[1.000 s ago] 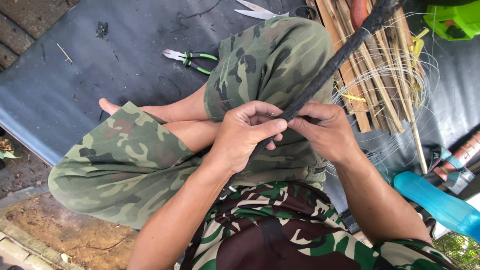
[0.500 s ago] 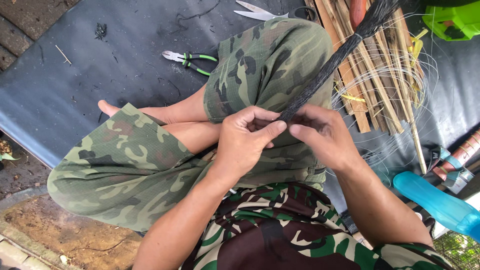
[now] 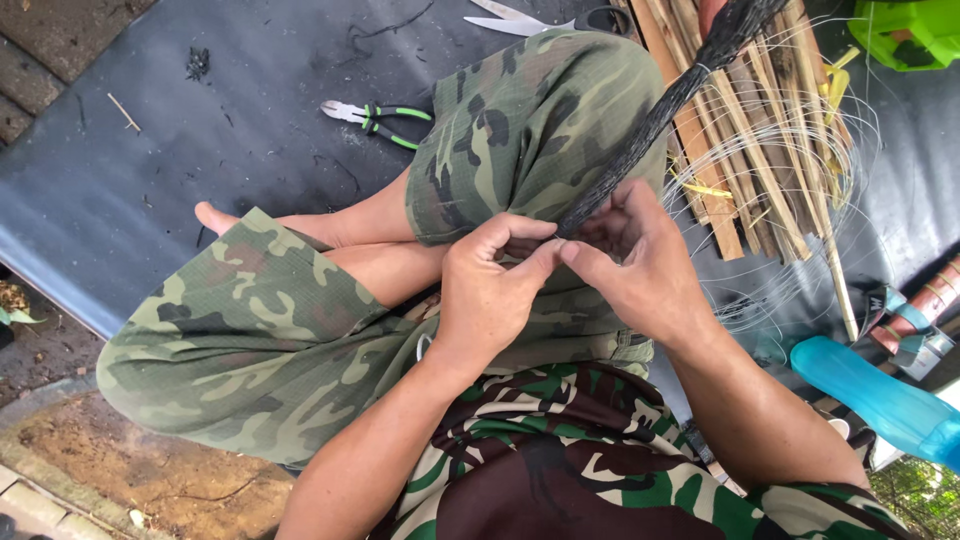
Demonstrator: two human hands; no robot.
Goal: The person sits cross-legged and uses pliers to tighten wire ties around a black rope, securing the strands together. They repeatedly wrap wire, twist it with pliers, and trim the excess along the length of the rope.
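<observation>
Both hands, left hand [image 3: 490, 290] and right hand [image 3: 630, 265], pinch the lower end of a dark fibre bundle [image 3: 650, 125], which slants up and away over the raised knee [image 3: 540, 120].

Both my hands meet over my lap, fingertips pinched together.

My left hand [image 3: 492, 290] comes in from the near left, forearm angled up, fingers curled, thumb pressed toward the right hand's thumb. My right hand [image 3: 640, 262] reaches in from the near right, palm turned left, fingers cupped and closed. My legs are crossed beneath, one bare foot pointing left.
</observation>
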